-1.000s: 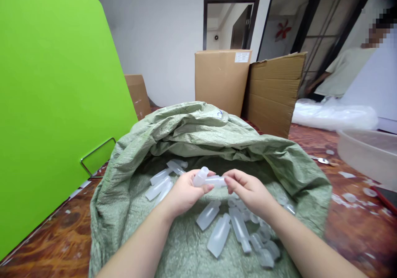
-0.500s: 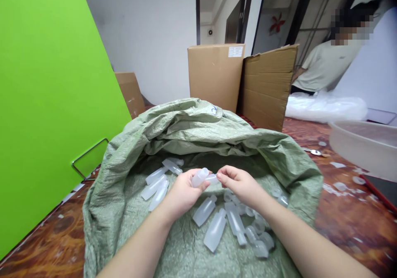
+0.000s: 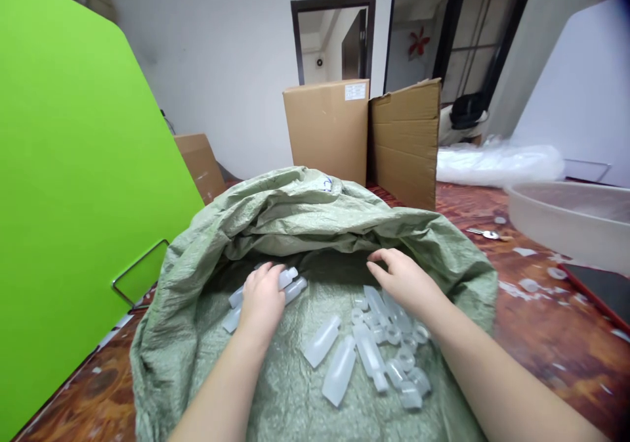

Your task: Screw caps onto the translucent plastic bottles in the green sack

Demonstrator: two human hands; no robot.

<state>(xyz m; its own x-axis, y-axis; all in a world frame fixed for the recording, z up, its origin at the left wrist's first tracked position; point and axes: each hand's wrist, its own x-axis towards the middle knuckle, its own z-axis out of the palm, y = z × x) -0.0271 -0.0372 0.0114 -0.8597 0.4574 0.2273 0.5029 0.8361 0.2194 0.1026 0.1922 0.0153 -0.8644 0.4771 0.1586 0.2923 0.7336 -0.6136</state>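
Head view
Left grip: the left hand [image 3: 260, 301] lay palm down, fingers loosely spread, on a cluster of small translucent white plastic bottles [image 3: 290, 284] at the left of the sack's mouth; whether it clasped one could not be told.
Right grip: the right hand [image 3: 401, 281] was released, fingers curved and holding nothing, just above a second heap of small translucent plastic bottles and caps [image 3: 388, 343].
Container: a crumpled pale green woven sack [image 3: 315, 212] lay open toward the person, the bottles scattered over its inner face.
Other containers: two tall brown cardboard boxes [image 3: 327, 127] stood behind the sack; a wide translucent plastic tub [image 3: 566, 222] sat at the right.
Surface: a reddish-brown patterned floor [image 3: 536, 324] strewn with white scraps.
Room: a bright green board [image 3: 73, 166] at the left, a white wall with a dark doorway [image 3: 332, 38] behind.
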